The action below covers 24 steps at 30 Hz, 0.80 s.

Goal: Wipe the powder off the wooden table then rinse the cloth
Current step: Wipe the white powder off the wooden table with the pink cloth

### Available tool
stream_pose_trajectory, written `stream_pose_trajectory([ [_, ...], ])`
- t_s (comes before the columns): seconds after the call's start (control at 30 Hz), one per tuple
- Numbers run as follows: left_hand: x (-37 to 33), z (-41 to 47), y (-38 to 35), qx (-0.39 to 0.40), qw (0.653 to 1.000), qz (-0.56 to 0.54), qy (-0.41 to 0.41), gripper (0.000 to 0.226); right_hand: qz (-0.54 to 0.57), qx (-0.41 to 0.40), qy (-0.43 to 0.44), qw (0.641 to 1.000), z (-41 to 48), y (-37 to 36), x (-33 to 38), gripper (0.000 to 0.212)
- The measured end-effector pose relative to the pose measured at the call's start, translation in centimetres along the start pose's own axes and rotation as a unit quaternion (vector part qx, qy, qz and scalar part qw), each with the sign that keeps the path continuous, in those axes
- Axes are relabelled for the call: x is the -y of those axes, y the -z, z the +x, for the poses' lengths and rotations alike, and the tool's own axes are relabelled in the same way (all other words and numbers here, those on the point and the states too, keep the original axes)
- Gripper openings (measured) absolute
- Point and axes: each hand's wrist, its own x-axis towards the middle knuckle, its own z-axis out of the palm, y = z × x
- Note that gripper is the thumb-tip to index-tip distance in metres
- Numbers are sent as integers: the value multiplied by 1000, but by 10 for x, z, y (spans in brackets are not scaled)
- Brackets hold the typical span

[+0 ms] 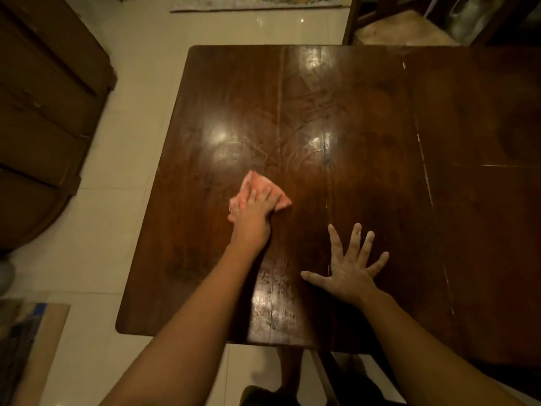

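A dark wooden table (pixel 366 118) fills the middle of the head view. On it lies a crumpled pink cloth (pixel 259 186), left of centre. My left hand (pixel 254 209) presses down on the cloth, its fingers lying over the fabric and hiding the cloth's near part. My right hand (pixel 351 265) rests flat on the wood to the right, fingers spread wide, with pale powder on the fingertips. Faint pale smears and wipe streaks (pixel 275 306) show on the table near the front edge and around the middle.
A dark wooden cabinet (pixel 44 112) stands on the left across a strip of pale tiled floor (pixel 140 98). A chair (pixel 404 27) stands at the table's far side. A mat (pixel 26 347) lies on the floor at lower left.
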Motion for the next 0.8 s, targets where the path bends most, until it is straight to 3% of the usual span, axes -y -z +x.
stream_pose_trajectory([
  [0.1,-54,30,-3,-12,997,-32,76,71,16,9,-5,1000,1,2,1,128],
  [0.2,-86,32,-10,67,993,13,-94,77,9,8,-7,1000,4,3,0,130],
  [0.27,-69,31,-7,98,976,2,-195,80,-1,5,0,1000,5,6,-1,131],
  [0.37,-13,34,5,49,974,-62,-212,84,6,6,27,1000,8,6,-5,132],
  [0.43,23,39,22,-2,986,-63,-152,87,-14,0,48,999,9,3,-7,131],
  [0.57,109,51,61,-90,993,-32,68,83,-97,-47,81,991,21,9,-13,135],
  [0.67,130,37,72,-150,965,-50,211,71,-173,-40,129,976,41,33,-6,143],
  [0.8,105,2,58,-205,924,-109,306,70,-200,-14,187,962,65,58,5,143],
])
